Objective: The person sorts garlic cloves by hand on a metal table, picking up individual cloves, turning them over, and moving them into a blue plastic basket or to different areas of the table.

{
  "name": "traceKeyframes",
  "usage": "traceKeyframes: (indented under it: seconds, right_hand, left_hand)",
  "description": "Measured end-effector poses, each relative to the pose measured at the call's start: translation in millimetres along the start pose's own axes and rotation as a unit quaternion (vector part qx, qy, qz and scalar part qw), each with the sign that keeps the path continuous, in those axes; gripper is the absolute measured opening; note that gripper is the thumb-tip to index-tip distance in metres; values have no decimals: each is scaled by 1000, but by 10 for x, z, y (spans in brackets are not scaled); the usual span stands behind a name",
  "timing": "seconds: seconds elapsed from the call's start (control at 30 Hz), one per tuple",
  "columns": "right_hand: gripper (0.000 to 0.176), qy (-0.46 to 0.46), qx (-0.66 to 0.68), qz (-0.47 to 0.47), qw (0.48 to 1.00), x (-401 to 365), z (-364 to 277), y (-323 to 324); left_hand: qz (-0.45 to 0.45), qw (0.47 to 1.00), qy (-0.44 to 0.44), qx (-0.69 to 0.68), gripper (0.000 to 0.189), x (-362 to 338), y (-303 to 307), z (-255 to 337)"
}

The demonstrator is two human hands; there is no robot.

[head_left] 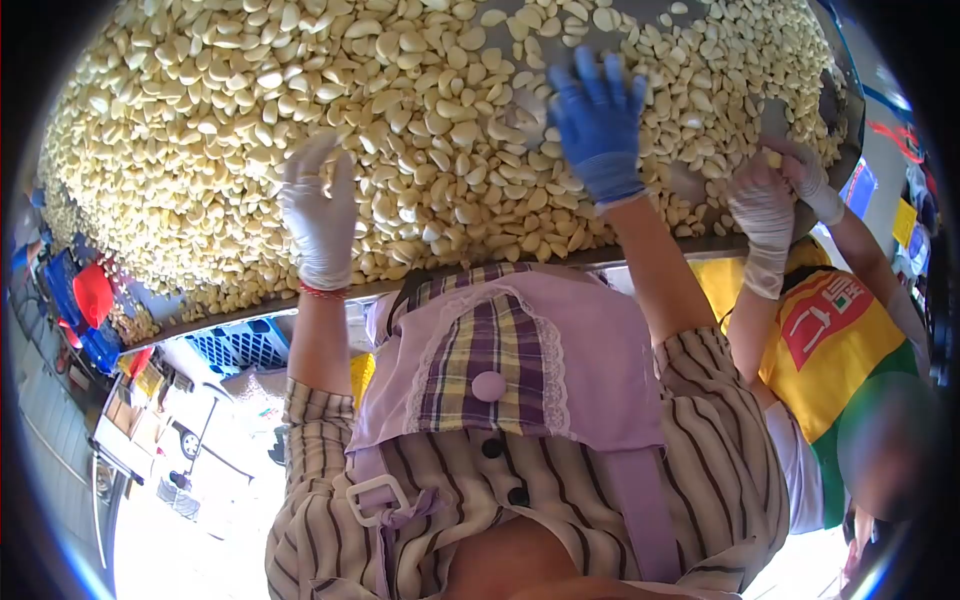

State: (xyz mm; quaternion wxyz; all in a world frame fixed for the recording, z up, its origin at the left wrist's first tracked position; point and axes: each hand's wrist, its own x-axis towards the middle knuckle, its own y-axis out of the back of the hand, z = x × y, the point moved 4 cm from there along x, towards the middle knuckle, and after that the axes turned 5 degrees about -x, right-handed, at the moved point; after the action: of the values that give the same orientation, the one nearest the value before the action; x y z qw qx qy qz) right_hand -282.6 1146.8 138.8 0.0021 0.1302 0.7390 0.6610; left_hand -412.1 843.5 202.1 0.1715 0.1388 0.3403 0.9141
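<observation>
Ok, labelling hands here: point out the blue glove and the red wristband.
Blue glove [598,125]: head view, back of the hand.
Red wristband [322,291]: head view, middle of band.

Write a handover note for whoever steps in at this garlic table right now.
Left hand, white glove: open, palm down on the garlic cloves near the table's front edge.
Right hand, blue glove: open, fingers spread on cloves farther in.
Neither hand holds anything.
Peeled cloves cover nearly all of the metal table; bare patches show near the right hand.
A co-worker's gloved hands are on the heap at the right.
Done: nothing visibly set apart.
Left: the whole heap.
</observation>
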Motion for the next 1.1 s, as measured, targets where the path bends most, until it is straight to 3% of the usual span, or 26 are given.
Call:
traceKeyframes:
  seconds: [0.03,0.1,0.17,0.2,0.27,0.37,0.4,0.43,0.5,0.53,0.57,0.6,0.63,0.67,0.7,0.73,0.77,0.83,0.9,0.93,0.97,1.0,1.07,1.1]
  right_hand:
    - [39,-16,-15,-8,1000,-44,89,10]
    - [37,-43,-68,15,997,-77,218,102]
    - [36,-53,-109,47,991,-76,251,216]
    - [37,-68,-58,56,994,-62,256,266]
    - [39,-82,-12,66,994,-75,261,341]
    - [37,-94,134,109,980,-86,203,455]
    - [37,-95,186,123,970,-76,156,480]
    - [37,-92,213,144,962,-77,93,512]
    - [37,-86,242,168,952,-100,-62,589]
    - [35,-130,326,97,931,-121,-139,572]
    - [35,-173,406,22,897,-155,-228,551]
    - [35,-174,407,19,896,-164,-308,629]
    - [35,-243,528,-124,804,-175,-408,584]
    - [37,-298,624,-261,674,-219,-548,533]
    - [37,-297,624,-263,673,-223,-622,540]
    - [39,-278,673,-253,637,-223,-721,546]
    - [41,-260,719,-243,598,-213,-820,563]
    - [39,-253,721,-249,595,-151,-874,616]
    - [36,-190,782,-206,557,-85,-907,667]
    - [33,-209,763,-205,577,-108,-791,590]
    - [32,-208,723,-158,639,-54,-599,619]
    - [31,-207,678,-111,697,3,-380,679]
    - [30,-273,593,-106,750,8,102,597]
    - [30,-274,592,-107,750,-6,228,509]
  left_hand:
    - [0,1000,-8,10,23,-65,-85,108]
    - [-9,994,-105,3,21,-23,-349,408]
    - [-74,987,-128,70,21,92,-628,837]
    - [-72,987,-129,68,21,109,-777,888]
    - [-231,944,-122,203,23,140,-1214,858]
    - [-228,936,-151,221,29,90,-1397,859]
    - [-257,947,-67,183,24,69,-1456,830]
    - [-254,947,-68,186,24,60,-1446,806]
    - [-266,964,12,-2,18,17,-1381,737]
    - [-266,964,10,0,18,-6,-1348,725]
    - [-206,962,64,-170,16,-40,-1261,710]
    - [-138,925,119,-334,16,-100,-1166,715]
    - [-139,925,121,-333,16,-167,-1108,768]
    - [-121,883,188,-413,15,-199,-1027,852]
    - [-99,830,253,-487,15,-224,-944,947]
    - [-101,812,307,-486,11,-240,-856,1048]
    - [-97,812,312,-484,11,-252,-825,1009]
    - [-86,764,365,-524,10,-288,-766,827]
    - [-88,673,375,-631,14,-269,-541,804]
    - [-75,627,392,-669,13,-309,-339,860]
    - [-75,639,399,-653,15,-411,-95,706]
    - [-91,713,404,-566,18,-584,245,504]
    - [-142,833,307,-438,19,-1160,950,-117]
    - [-219,848,393,-281,23,-1449,1330,-299]
